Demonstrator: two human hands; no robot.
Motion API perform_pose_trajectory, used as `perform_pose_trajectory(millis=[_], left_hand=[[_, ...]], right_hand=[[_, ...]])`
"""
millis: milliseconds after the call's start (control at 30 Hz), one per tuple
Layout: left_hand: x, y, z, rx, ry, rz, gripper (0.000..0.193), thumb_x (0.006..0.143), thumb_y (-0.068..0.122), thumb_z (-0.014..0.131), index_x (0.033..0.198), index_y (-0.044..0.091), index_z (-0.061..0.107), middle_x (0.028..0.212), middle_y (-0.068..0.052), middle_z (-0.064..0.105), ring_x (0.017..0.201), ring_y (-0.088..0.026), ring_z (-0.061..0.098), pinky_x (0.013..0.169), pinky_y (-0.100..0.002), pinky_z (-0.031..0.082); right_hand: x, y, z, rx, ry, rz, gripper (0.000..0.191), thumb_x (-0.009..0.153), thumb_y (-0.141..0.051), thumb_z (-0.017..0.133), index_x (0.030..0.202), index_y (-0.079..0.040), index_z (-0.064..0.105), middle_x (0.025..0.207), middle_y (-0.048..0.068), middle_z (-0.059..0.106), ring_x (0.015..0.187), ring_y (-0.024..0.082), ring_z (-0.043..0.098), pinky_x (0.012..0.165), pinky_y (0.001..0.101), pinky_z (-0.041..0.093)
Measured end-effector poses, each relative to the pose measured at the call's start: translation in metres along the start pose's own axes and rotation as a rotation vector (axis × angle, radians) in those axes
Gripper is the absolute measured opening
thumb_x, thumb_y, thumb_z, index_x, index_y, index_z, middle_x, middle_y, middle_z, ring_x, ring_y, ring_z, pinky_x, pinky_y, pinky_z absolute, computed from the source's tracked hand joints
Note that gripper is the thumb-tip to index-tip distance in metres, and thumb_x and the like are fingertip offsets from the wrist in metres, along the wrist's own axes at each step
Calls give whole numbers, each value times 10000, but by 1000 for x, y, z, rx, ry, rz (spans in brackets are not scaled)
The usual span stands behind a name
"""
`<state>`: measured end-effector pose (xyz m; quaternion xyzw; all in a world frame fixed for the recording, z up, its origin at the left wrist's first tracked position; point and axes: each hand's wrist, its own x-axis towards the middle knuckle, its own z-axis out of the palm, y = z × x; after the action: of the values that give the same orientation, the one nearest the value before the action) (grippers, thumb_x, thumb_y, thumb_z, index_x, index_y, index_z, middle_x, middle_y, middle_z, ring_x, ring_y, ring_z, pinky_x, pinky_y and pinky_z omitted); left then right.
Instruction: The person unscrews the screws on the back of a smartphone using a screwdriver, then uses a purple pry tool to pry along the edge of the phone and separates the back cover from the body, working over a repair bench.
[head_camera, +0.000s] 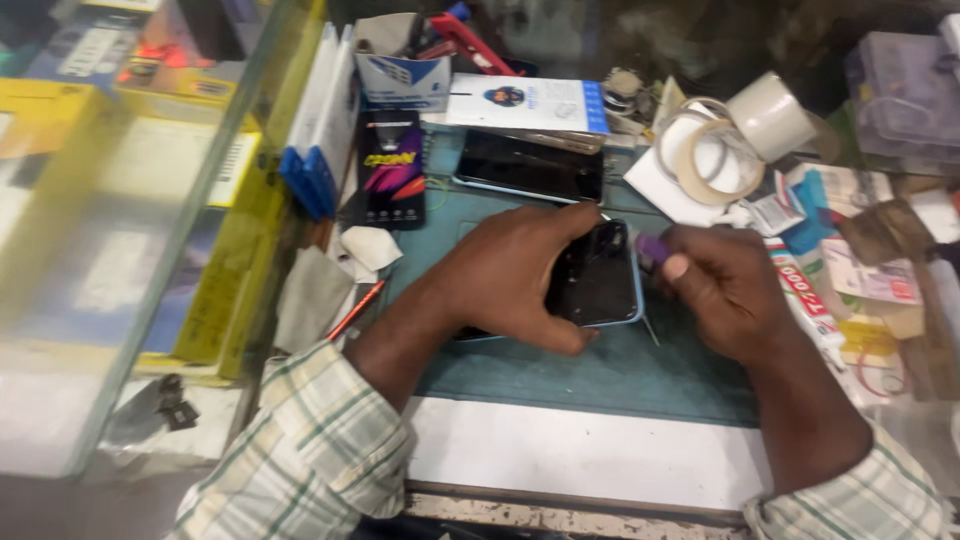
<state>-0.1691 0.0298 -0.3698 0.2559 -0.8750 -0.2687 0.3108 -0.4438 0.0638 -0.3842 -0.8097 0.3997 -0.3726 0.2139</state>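
Presently, the left hand (510, 275) is pinning the blue-edged phone (595, 275) flat on the green mat (600, 370); the right hand (725, 290) is pinching a purple tool (652, 248). Phone judged light, rigid, fragile; best gripped by its edges.

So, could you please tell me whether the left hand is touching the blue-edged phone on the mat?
Touching. The head view shows the left hand lying over the phone, fingers wrapped around its edges.

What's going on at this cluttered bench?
A person in a checked shirt works on a phone lying on a teal mat. The left hand steadies the phone with fingers along its edges. The right hand pinches a small purple tool at the phone's right edge. A second phone lies behind, with tape rolls to the right.
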Motion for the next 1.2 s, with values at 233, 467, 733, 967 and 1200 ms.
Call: perform_pose_trajectory(millis=[233,467,733,967,1200], left_hand=[[0,4,1,-16,-8,-3,688,584,394,861,1111,49,584,937,-172,713,892,-387,711,733,-480,540],[0,5,2,-52,-26,-23,655,589,394,852,1090,64,588,929,-146,723,868,-355,731,719,-460,551],[-1,2,-1,-71,3,14,650,605,407,858,1084,67,580,927,-142,719,868,-351,730,718,-459,549],[-2,1,0,-79,-4,7,655,599,417,857,1084,70,586,915,-125,721,853,-333,738,707,-451,548],[-2,1,0,-68,-12,13,669,608,419,859,1105,72,578,921,-118,720,852,-323,739,717,-445,554]], right_hand=[[-2,0,2,25,73,71,410,1081,-336,489,875,-9,625,680,31,598,562,125,543,542,292,423],[-5,2,0,117,-41,-29,394,1067,-345,524,867,-20,625,690,24,600,585,108,542,560,275,420],[-11,4,1,259,-82,-79,386,1064,-362,570,923,-13,655,776,43,657,630,81,582,575,245,444],[-10,10,-2,245,-175,-62,338,1034,-316,618,934,1,680,729,28,633,609,76,560,570,261,425],[-5,7,1,121,2,67,272,1020,-236,656,908,11,644,716,44,603,622,113,499,576,282,392]])
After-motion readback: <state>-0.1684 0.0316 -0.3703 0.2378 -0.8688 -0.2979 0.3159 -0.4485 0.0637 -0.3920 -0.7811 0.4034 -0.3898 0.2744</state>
